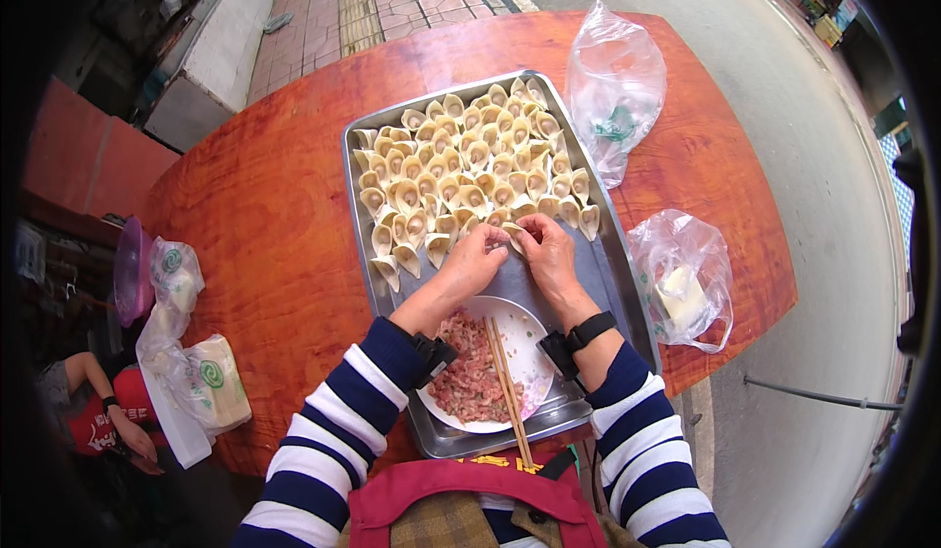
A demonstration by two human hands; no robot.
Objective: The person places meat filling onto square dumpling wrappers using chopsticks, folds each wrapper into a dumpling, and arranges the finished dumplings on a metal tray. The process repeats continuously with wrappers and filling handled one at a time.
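Between my two hands is a folded wonton (514, 235), at the near edge of the rows in a metal tray (609, 272). My right hand (548, 254) pinches its right side between thumb and fingers. The fingertips of my left hand (470, 260) close on its left side. Many wontons (441, 158) stand packed in the tray's far part, each with filling showing in its middle. A white plate (523, 335) sits in the near end, under my forearms. Pink minced meat (470, 379) fills its left side, and wooden chopsticks (507, 393) lie across it.
On the wooden table (257, 202), a clear plastic bag (617, 99) and a bag with a pale block (682, 294) flank the tray's right side. Bagged wrapper stacks (217, 386) lie at the left edge, near a purple basin (132, 272) and another person's arm (121, 416).
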